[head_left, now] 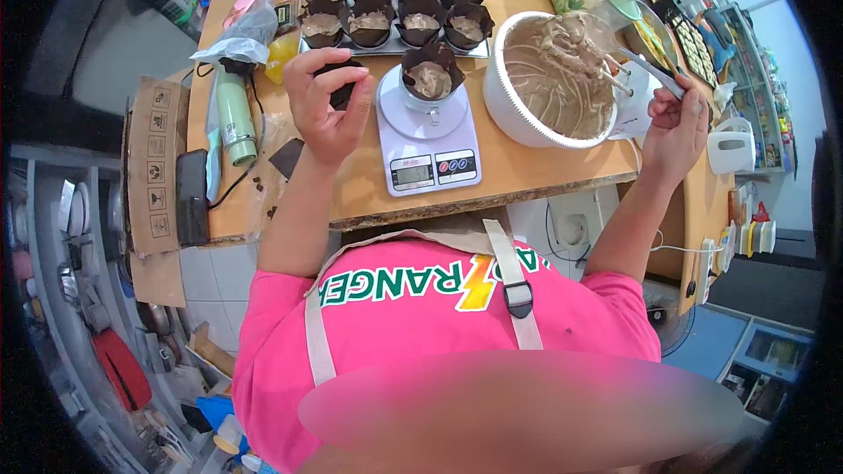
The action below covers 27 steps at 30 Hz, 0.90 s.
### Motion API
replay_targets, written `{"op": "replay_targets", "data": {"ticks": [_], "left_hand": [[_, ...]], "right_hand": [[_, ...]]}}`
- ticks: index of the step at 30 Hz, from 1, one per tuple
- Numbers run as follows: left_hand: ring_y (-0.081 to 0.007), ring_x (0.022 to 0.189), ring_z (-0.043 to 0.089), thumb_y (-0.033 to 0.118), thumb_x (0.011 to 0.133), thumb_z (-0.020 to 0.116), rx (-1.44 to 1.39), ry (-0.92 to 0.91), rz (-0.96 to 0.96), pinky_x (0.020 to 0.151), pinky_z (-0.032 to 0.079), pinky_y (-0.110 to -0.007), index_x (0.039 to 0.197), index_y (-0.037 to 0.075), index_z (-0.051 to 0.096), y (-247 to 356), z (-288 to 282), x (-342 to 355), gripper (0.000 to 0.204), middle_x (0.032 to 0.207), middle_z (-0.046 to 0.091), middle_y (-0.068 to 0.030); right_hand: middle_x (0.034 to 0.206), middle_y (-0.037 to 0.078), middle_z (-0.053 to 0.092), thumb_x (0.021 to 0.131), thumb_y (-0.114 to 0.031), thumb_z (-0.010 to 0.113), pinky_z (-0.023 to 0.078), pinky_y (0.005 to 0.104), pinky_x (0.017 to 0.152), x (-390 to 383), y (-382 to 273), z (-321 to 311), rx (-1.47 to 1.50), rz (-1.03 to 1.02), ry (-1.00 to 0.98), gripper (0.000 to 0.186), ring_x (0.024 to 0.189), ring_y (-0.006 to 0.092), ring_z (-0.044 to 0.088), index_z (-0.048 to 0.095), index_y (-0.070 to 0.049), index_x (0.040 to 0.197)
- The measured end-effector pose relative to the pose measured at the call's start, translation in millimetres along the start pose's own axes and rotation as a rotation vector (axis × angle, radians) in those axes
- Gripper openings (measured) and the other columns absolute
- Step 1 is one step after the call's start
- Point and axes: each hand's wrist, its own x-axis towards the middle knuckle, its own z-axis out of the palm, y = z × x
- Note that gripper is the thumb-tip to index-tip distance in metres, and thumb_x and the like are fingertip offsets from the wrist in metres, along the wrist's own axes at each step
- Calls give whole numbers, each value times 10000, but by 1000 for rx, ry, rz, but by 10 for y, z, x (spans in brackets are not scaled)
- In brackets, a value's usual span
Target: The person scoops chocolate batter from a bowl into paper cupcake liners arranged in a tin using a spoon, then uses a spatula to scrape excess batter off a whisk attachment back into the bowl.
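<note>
On the wooden table (pixel 531 167), seems well along: dark cups (pixel 371 26) filled on the tray (pixel 373 50), another cup (pixel 432 79) on the scale (pixel 430 145), batter (pixel 549 88) remaining in the bowl (pixel 516 118). Grasps a utensil (pixel 654 69) in the right hand (pixel 678 127); cannot tell the hold of the left hand (pixel 329 118).

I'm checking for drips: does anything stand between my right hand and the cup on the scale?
Yes: seen from above, the white bowl of brown mixture lies between the right hand and the dark paper cup on the scale. A white appliance sits nearer the hand.
</note>
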Motion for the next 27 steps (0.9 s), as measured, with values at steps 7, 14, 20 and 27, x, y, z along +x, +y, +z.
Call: {"op": "replay_targets", "data": {"ticks": [7,14,20,27], "left_hand": [[-273,1041,495,143,755,701,154,-260,2,923,336,-395,970,134,662,95,23,82,218,1131,569,-75],[-263,1282,352,228,789,654,330,-622,6,1055,185,-466,905,211,705,129,29,34,128,1321,505,5],[-252,1278,365,221,759,691,372,-620,21,1048,186,-481,862,215,698,109,35,18,104,1316,511,17],[-247,1276,370,210,735,717,350,-587,10,1044,188,-484,831,228,691,98,46,7,101,1303,523,35]], "right_hand": [[821,140,659,992,-182,469,514,264,620,-546,68,634,-140,-254,-230,245,671,155,629,570,31,1056],[824,124,668,933,-29,500,527,280,636,-774,151,1042,-495,-417,-393,115,705,199,681,596,23,970],[792,117,649,865,-7,585,482,331,577,-830,341,1131,-535,-475,-460,92,623,256,617,604,-16,955],[739,109,607,802,-3,644,450,350,538,-871,496,1155,-530,-650,-583,168,603,264,576,621,-30,967]]}}
